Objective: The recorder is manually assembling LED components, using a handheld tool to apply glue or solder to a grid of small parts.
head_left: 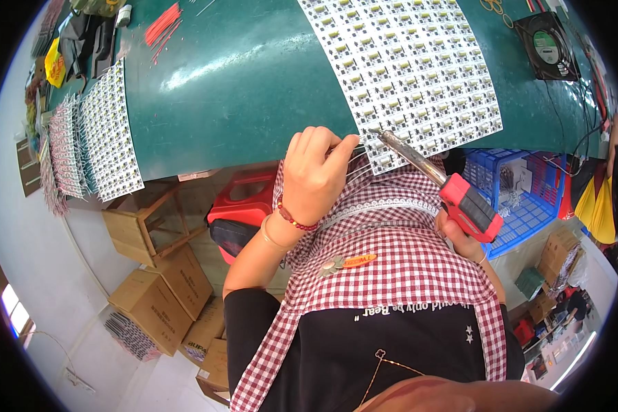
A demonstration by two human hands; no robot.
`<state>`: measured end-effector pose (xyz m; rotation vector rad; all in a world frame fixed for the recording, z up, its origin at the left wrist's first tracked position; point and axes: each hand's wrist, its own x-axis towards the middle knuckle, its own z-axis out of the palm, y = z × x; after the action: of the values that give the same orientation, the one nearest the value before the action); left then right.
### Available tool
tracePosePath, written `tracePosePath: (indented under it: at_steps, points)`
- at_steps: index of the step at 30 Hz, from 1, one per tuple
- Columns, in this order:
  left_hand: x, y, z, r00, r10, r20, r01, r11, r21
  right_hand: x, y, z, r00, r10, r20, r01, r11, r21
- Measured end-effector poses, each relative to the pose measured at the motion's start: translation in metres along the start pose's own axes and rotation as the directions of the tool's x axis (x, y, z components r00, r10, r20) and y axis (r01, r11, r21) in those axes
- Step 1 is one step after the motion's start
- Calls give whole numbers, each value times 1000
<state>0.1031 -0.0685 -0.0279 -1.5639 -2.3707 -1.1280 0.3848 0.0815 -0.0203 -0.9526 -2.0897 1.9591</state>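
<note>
A large white panel of small circuit boards [419, 75] lies on the green table [233, 96], its near corner reaching the front edge. My left hand [314, 168] is beside that corner, thumb and forefinger pinched together on thin white wires [358, 169] that trail toward my apron. My right hand [460, 237] grips a red and black soldering iron [468, 206], partly hidden behind its handle. The iron's metal barrel slants up and left, its tip over the panel's near left corner, close to my left fingertips. Whether the tip touches the board I cannot tell.
Another board panel [113, 130] with many wires lies at the left table end. Red wires [163, 26] lie at the back. A black fan [546, 47] stands far right. Below the table are a blue crate [522, 206], a red stool [244, 199] and cardboard boxes [151, 309].
</note>
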Motion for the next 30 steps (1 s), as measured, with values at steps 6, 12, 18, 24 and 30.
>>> tracePosePath:
  at_steps: [6,12,18,24,30]
  points:
    - [1,1,-2,1000,0,0,0,1000,2,2,1,-1,1000,7,19,-7,1000,-11]
    - [8,5,-21,996,-60,-62,57,997,-49,3,0,-1,1000,8,20,-8,1000,-20]
    - [7,-10,-4,999,-21,-27,19,998,-51,8,2,5,999,31,15,-32,999,13]
    - [2,-10,-1,997,-46,-70,40,996,-85,7,3,5,998,66,-9,-65,998,27]
    - [6,-9,2,1000,2,-28,-3,999,-38,9,-4,5,999,32,21,-33,998,52]
